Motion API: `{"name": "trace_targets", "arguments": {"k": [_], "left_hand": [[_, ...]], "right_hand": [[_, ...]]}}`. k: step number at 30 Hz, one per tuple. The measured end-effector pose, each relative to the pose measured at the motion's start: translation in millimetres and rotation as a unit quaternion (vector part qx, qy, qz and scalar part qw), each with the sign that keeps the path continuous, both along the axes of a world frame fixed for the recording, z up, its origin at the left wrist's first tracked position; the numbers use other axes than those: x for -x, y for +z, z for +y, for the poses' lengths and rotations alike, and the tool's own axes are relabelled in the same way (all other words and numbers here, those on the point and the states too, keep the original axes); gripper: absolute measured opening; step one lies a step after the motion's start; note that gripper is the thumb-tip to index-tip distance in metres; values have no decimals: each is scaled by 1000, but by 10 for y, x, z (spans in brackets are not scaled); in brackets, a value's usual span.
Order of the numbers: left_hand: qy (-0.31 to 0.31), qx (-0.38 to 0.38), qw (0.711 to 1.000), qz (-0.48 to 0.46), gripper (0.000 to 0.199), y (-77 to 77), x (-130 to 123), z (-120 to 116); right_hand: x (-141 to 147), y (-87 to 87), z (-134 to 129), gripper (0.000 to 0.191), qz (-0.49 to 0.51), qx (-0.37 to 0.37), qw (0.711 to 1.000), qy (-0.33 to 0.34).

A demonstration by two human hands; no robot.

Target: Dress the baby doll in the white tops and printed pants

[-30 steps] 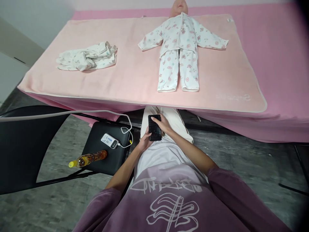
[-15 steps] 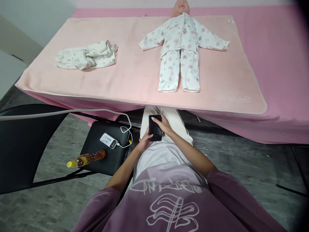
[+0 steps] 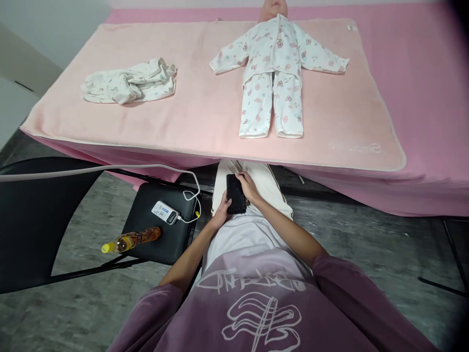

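Observation:
A black phone (image 3: pixel 236 194) with a dark screen rests over my lap, upright in line with my body. My left hand (image 3: pixel 222 211) grips its lower left side, thumb along the edge. At its upper right side, my right hand (image 3: pixel 248 187) is closed round it, with the thumb near the top edge. Beyond my knees, a doll (image 3: pixel 273 11) lies on its back on the table, dressed in a white printed baby top (image 3: pixel 276 49) and matching trousers (image 3: pixel 287 105). Its arms are spread out and the top of its head is cut off by the frame.
A peach blanket (image 3: pixel 198 122) covers much of the pink tablecloth (image 3: pixel 421 98). Crumpled white printed baby clothing (image 3: pixel 128 83) lies at the left. On the black folding chair (image 3: pixel 142 249) are a cabled white power bank (image 3: pixel 164 212) and a yellow-capped bottle (image 3: pixel 135 238).
My right thumb has moved from over the phone's screen up and right to its top edge. The view has shifted very slightly; the doll and clothing stay in place.

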State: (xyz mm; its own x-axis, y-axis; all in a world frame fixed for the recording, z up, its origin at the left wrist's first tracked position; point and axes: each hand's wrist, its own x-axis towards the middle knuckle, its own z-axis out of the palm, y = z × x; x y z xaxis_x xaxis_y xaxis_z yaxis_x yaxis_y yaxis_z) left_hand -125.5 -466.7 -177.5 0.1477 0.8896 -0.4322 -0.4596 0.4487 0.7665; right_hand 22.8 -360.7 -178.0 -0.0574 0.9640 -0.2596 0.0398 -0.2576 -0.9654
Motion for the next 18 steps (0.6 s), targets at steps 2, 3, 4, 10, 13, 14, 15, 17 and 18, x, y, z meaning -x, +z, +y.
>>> {"name": "trace_targets", "arguments": {"k": [2, 3, 4, 10, 13, 14, 15, 17, 18], "left_hand": [[12, 13, 999, -27, 97, -6, -3, -2], [14, 16, 999, -36, 97, -10, -4, -2], [15, 16, 999, -43, 97, -14, -5, -2], [15, 13, 998, -55, 93, -17, -19, 3], [10, 3, 998, -61, 89, 9, -25, 5], [8, 1, 998, -62, 87, 21, -25, 4], [6, 0, 998, -63, 87, 32, -25, 4], [2, -3, 998, -64, 88, 55, -24, 2], [0, -5, 998, -64, 89, 65, -25, 2]], "right_hand": [[-8, -10, -2, 43, 9, 3, 1000, 4], [-14, -13, -5, 43, 12, 5, 1000, 8], [-22, -14, -8, 43, 14, 5, 1000, 11], [-58, -23, -18, 42, 26, -7, 999, 20], [-69, -35, -14, 41, 28, -15, 999, 24], [-73, -36, -15, 41, 29, -13, 999, 26], [-78, -35, -18, 41, 30, -11, 999, 29], [-84, -22, -28, 42, 34, -7, 999, 36], [-84, -9, -34, 43, 34, -7, 999, 38]]}}
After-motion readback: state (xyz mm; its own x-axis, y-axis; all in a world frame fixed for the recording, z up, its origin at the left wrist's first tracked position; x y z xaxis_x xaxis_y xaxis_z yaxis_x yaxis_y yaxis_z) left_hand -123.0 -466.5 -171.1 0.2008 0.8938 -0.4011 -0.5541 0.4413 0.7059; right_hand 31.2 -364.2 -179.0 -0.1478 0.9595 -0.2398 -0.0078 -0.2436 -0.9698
